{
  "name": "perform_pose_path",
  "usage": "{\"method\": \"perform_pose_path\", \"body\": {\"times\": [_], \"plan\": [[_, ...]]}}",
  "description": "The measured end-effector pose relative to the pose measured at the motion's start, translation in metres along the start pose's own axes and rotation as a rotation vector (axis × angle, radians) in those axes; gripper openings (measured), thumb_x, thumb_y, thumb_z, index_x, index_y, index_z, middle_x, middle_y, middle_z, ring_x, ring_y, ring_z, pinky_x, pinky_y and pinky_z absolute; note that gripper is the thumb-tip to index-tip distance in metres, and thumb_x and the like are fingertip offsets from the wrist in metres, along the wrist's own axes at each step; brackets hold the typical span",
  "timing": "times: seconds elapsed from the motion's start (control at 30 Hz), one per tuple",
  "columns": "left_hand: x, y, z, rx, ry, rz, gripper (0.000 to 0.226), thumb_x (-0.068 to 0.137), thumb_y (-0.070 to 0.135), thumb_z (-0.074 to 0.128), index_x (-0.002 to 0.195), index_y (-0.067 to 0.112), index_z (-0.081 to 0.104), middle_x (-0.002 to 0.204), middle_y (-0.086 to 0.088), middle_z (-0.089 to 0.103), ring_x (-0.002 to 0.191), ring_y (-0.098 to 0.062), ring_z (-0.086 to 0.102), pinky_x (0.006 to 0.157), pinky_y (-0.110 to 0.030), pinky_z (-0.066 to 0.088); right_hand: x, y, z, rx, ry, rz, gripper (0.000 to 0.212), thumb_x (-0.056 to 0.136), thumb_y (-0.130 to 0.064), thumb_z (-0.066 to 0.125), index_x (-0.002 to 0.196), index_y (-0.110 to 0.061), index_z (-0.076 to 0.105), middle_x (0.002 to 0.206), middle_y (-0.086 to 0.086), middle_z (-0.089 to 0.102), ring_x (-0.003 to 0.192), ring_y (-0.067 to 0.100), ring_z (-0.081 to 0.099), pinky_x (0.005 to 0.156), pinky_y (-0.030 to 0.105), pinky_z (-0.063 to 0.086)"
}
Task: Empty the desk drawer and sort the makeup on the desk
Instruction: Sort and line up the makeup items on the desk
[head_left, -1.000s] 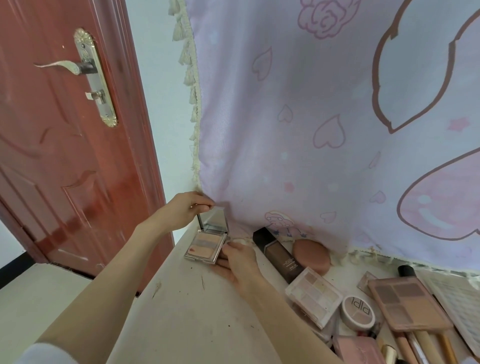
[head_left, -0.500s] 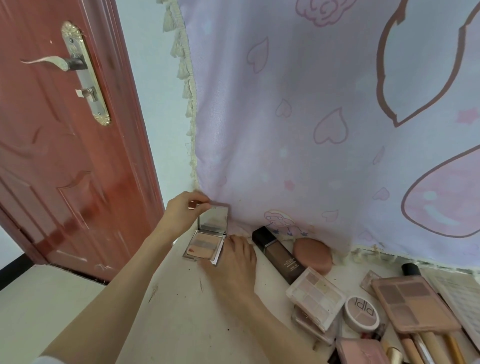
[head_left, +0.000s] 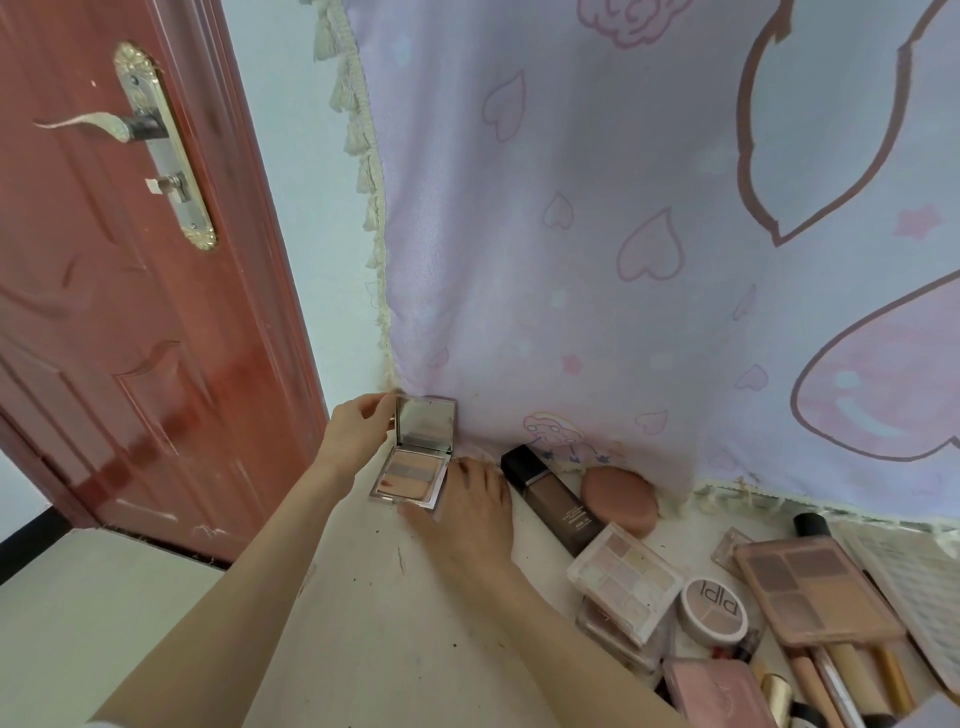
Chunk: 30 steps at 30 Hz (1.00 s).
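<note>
White scuffed desk top (head_left: 363, 649), lilac heart-print cloth (head_left: 597, 260) hanging behind, red-brown door (head_left: 104, 338) at left. Small square mirrored compact (head_left: 415, 467), lying open at desk's far left corner, lid upright against cloth. Left hand (head_left: 358, 434): fingers pinching lid's left edge. Right hand (head_left: 467, 519): fingers straight, pressed against compact's base at right front corner. Just right: dark rectangular foundation bottle (head_left: 550, 501), pink oval sponge (head_left: 618, 496), pale clear-lidded eyeshadow palette (head_left: 623, 582), round powder pot (head_left: 714, 610), rose-brown four-pan palette (head_left: 815, 587).
</note>
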<state>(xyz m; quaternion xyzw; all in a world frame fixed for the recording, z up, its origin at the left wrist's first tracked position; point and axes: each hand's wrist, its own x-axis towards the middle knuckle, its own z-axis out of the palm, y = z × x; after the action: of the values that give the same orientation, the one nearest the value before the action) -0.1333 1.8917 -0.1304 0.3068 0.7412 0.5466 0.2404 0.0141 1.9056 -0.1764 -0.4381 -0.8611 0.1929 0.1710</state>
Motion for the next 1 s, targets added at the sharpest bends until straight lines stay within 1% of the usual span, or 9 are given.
{"method": "perform_pose_path", "body": {"times": [0.1,0.2,0.27,0.4,0.5,0.67,0.8,0.9,1.0], "plan": [[-0.016,0.0,-0.004,0.17,-0.046,0.034,0.03,0.095,0.031,0.044,0.119,0.02,0.059,0.123,-0.003,0.06,0.112,-0.02,0.055,0.1,-0.032,0.04,-0.01,0.003,-0.018,0.118,-0.071,-0.061,0.053,0.088,-0.044,0.052,0.13,-0.014,0.042,0.136,0.005,0.042,0.13,0.023,0.032,0.11,0.031,0.02],[-0.045,0.004,-0.002,0.371,-0.013,0.121,0.042,0.097,0.026,0.042,0.136,0.012,0.043,0.138,-0.005,0.048,0.124,-0.021,0.046,0.094,-0.026,0.034,-0.029,0.01,-0.044,0.191,-0.098,-0.054,0.049,0.095,-0.027,0.048,0.139,-0.014,0.033,0.143,0.005,0.034,0.132,0.022,0.031,0.106,0.029,0.026],[-0.069,0.003,0.002,0.449,-0.004,0.23,0.041,0.096,0.019,0.043,0.136,0.01,0.041,0.138,-0.007,0.047,0.126,-0.023,0.043,0.098,-0.028,0.032,-0.043,0.014,-0.062,0.241,-0.02,-0.065,0.043,0.096,-0.021,0.047,0.137,-0.013,0.039,0.138,0.005,0.04,0.127,0.021,0.038,0.1,0.026,0.029],[-0.121,-0.004,0.021,0.466,0.001,0.403,0.035,0.092,0.009,0.049,0.128,0.009,0.05,0.129,-0.01,0.052,0.118,-0.024,0.048,0.089,-0.017,0.028,-0.073,0.034,-0.103,0.241,0.163,-0.099,0.034,0.095,-0.02,0.049,0.128,-0.013,0.052,0.129,0.002,0.05,0.121,0.016,0.044,0.086,0.011,0.026],[-0.153,-0.012,0.042,0.52,-0.113,0.465,0.037,0.094,0.012,0.048,0.13,0.009,0.048,0.133,-0.007,0.049,0.122,-0.021,0.046,0.093,-0.014,0.024,-0.089,0.06,-0.13,0.149,0.182,-0.067,0.04,0.091,-0.028,0.055,0.129,-0.015,0.051,0.133,0.002,0.047,0.124,0.019,0.039,0.099,0.021,0.026],[-0.164,-0.003,0.073,0.412,-0.28,0.284,0.043,0.099,0.019,0.039,0.141,0.011,0.035,0.141,-0.008,0.042,0.129,-0.02,0.041,0.102,-0.021,0.026,-0.108,0.09,-0.14,-0.105,-0.111,0.038,0.08,0.08,-0.056,0.059,0.143,-0.016,0.03,0.147,0.003,0.031,0.134,0.024,0.026,0.109,0.032,0.024],[-0.149,0.016,0.102,0.319,-0.295,0.134,0.054,0.099,0.025,0.038,0.146,0.007,0.019,0.145,-0.014,0.037,0.133,-0.025,0.035,0.1,-0.022,0.026,-0.118,0.1,-0.135,-0.075,-0.147,0.044,0.069,0.083,-0.05,0.056,0.14,-0.018,0.034,0.143,0.004,0.034,0.128,0.024,0.032,0.103,0.035,0.034],[-0.143,0.023,0.121,0.388,-0.309,0.063,0.063,0.097,0.031,0.041,0.147,0.006,0.012,0.151,-0.013,0.026,0.138,-0.032,0.019,0.109,-0.033,0.019,-0.118,0.109,-0.137,-0.124,-0.137,0.034,0.065,0.086,-0.045,0.054,0.141,-0.016,0.033,0.14,0.007,0.034,0.126,0.026,0.033,0.103,0.035,0.035],[-0.147,0.019,0.132,0.509,-0.266,0.097,0.067,0.096,0.034,0.042,0.148,0.008,0.009,0.152,-0.01,0.023,0.137,-0.033,0.017,0.109,-0.039,0.019,-0.118,0.122,-0.142,-0.175,-0.117,0.031,0.063,0.088,-0.044,0.051,0.141,-0.016,0.032,0.137,0.007,0.038,0.124,0.025,0.036,0.104,0.035,0.034]]}}
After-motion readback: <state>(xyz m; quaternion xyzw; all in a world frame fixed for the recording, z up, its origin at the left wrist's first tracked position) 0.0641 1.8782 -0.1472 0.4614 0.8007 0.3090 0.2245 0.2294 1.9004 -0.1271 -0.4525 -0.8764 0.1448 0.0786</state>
